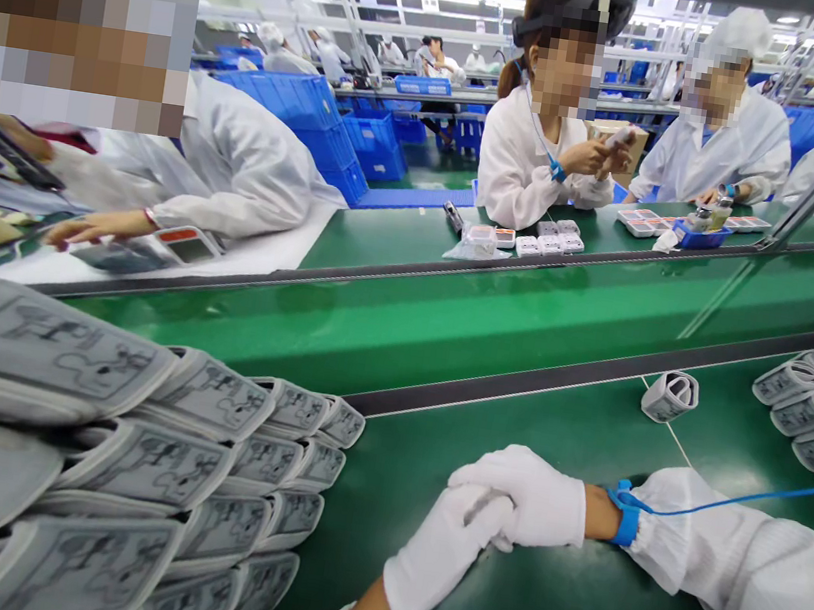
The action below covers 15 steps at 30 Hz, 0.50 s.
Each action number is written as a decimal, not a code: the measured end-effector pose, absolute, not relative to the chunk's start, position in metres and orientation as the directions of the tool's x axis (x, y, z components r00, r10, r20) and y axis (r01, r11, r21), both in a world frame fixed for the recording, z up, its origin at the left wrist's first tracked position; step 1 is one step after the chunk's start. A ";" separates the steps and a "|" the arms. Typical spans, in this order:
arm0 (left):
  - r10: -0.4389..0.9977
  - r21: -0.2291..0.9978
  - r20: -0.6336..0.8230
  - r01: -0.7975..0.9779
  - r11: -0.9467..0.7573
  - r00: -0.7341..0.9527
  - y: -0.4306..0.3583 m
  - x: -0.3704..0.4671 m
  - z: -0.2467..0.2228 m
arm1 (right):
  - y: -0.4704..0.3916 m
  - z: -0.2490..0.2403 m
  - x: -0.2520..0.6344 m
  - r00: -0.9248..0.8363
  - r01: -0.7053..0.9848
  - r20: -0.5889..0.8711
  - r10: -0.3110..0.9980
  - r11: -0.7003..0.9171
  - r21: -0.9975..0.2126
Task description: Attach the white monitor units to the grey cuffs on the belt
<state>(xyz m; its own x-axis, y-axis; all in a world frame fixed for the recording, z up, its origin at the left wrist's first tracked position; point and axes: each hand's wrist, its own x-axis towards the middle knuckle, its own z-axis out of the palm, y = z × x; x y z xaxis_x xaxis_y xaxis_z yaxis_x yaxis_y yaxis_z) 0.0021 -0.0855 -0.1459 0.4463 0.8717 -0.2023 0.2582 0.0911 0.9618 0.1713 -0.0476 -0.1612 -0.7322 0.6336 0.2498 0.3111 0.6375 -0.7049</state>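
While clasped together, gloved hands (538,500) near stacked grey cuffs (212,399) with printed diagrams (147,460)

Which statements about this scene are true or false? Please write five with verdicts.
1. The left hand and the right hand both wear white gloves. True.
2. The blue wrist strap is on the left wrist. False: it is on the right wrist.
3. One rolled grey cuff lies apart from the cuff pile at picture right. True.
4. The hands are held apart. False: they are together.
5. The stacked cuffs at picture left bear printed drawings. True.
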 end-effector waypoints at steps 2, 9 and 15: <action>0.869 0.964 -0.209 0.246 0.105 0.449 -0.086 0.003 -0.145 | -0.048 -0.161 0.171 -0.729 0.305 0.254 0.635 0.634 -0.710; 0.866 0.961 -0.220 0.254 0.112 0.450 -0.086 0.004 -0.143 | -0.048 -0.158 0.172 -0.738 0.320 0.222 0.637 0.620 -0.716; 0.874 0.958 -0.205 0.272 0.088 0.441 -0.086 0.002 -0.147 | -0.048 -0.158 0.172 -0.736 0.311 0.231 0.636 0.621 -0.719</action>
<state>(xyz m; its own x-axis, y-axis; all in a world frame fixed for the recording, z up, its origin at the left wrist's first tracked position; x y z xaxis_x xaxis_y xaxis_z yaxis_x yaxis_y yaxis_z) 0.0022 -0.0857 -0.1468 0.4408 0.8738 -0.2051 0.2715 0.0879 0.9584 0.1716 -0.0480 -0.1575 -0.7362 0.6362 0.2308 0.3112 0.6211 -0.7193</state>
